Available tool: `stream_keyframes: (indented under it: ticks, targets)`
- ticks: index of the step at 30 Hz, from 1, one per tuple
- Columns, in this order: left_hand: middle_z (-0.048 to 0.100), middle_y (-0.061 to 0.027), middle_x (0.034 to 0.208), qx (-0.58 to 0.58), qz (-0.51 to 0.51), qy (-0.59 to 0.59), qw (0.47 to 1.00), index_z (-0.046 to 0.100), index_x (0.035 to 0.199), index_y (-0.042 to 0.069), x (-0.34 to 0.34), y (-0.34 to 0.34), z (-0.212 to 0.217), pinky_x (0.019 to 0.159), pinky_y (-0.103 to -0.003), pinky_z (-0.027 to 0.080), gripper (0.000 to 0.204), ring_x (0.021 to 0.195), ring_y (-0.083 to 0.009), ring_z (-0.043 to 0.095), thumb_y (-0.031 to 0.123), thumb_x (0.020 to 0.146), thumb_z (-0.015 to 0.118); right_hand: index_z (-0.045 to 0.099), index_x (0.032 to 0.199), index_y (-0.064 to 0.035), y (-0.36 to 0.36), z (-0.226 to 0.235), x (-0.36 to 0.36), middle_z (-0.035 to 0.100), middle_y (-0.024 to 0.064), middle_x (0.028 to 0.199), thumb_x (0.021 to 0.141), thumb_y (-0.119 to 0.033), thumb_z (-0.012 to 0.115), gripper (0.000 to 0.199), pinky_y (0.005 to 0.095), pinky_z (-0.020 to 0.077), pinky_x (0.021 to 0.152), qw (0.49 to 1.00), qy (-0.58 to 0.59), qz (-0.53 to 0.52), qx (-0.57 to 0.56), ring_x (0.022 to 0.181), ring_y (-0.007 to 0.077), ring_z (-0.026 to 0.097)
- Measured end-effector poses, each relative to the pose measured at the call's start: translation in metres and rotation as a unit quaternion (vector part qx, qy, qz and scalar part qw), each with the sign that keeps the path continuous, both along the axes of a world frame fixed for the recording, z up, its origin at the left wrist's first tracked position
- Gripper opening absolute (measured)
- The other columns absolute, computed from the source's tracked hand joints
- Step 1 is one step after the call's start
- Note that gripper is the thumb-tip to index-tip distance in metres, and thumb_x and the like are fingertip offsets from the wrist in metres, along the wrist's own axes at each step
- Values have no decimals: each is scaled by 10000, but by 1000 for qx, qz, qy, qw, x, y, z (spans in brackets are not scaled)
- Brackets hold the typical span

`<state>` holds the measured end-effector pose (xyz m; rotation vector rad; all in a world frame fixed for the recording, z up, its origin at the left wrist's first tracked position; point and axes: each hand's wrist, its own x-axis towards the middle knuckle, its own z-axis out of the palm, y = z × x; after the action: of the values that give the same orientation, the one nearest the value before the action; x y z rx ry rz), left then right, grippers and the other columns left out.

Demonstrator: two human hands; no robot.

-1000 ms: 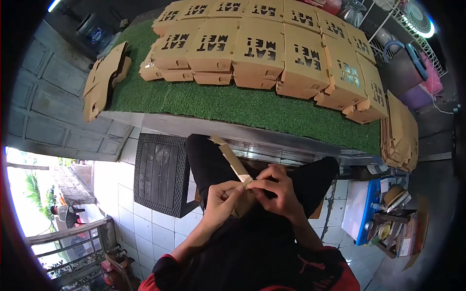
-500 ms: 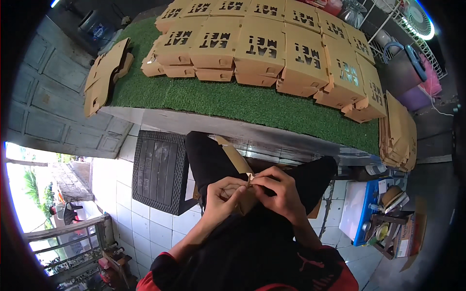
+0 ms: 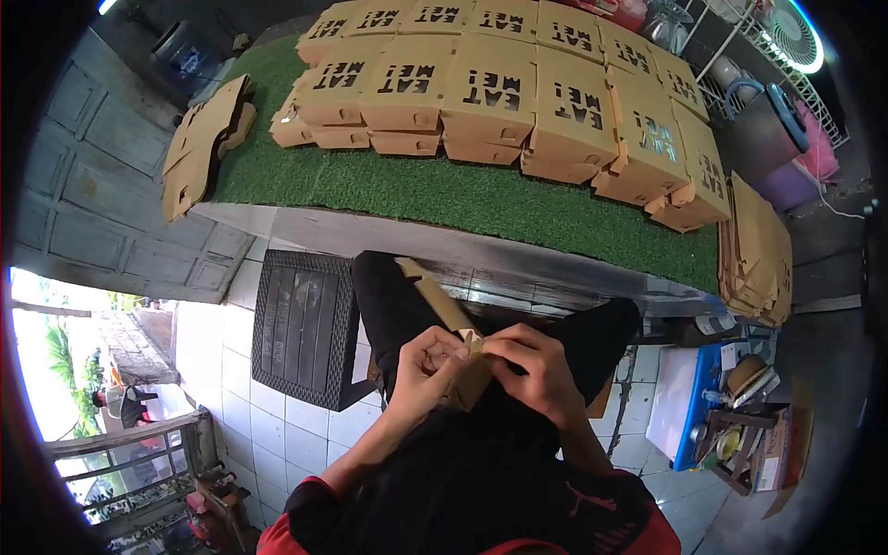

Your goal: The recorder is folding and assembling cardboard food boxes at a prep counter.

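Note:
A flat brown cardboard box blank [image 3: 442, 305] rests on my lap, running from my left knee toward my belly. My left hand [image 3: 427, 368] and my right hand [image 3: 535, 370] both pinch its near end, fingertips meeting at a small folded tab. Beyond my knees stands a table covered in green artificial turf [image 3: 444, 190]. Several folded brown cardboard boxes [image 3: 504, 97] with black print sit in rows on its far side.
Flat box blanks lie stacked at the table's left end [image 3: 205, 143] and right end [image 3: 758, 254]. A black plastic stool [image 3: 301, 324] stands on white floor tiles to my left. A blue tray with clutter [image 3: 712, 416] sits lower right.
Both hands have stayed at the near end of the blank, with small shifts of the fingers on the tab. The blank has hardly moved.

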<state>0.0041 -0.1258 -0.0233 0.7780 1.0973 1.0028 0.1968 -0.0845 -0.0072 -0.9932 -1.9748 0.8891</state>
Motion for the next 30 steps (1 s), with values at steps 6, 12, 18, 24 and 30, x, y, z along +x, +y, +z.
stream_keyframes:
  ticks: [6,12,18,24,30]
  targets:
    - [616,17,774,66,28,2,997,580,972,2,6,0,-8,549,-147,364,39,654,15,521,27,960,606,696,976,-42,-7,-2,-3,684,82,948,731,61,717,267,329,578,680,999,-3,-11,38,791,253,696]
    - [647,21,804,-187,24,-69,980,638,1028,16,0,0,-8,579,-168,404,127,662,-7,555,111,969,579,668,939,-39,-2,-5,-2,695,84,875,723,32,719,233,301,556,681,998,23,5,51,751,245,697]
    - [636,44,790,-128,-12,-78,989,672,954,40,11,-3,-1,556,-171,409,132,668,0,562,136,960,581,652,933,-12,-4,-8,3,683,93,840,738,0,696,201,281,549,696,995,92,0,-40,750,198,701]
    - [626,45,775,-237,56,-114,963,675,963,55,10,-7,-4,540,-187,417,127,643,-23,572,144,953,585,649,922,1,-9,-7,3,674,107,851,756,-11,694,173,275,551,699,992,110,21,-63,750,187,695]
    - [651,38,795,-97,-3,-80,992,659,940,34,14,-3,9,576,-199,445,135,671,-21,587,156,955,605,645,959,-14,-15,-13,3,677,93,891,783,-45,722,194,293,542,767,976,164,28,-137,806,167,685]
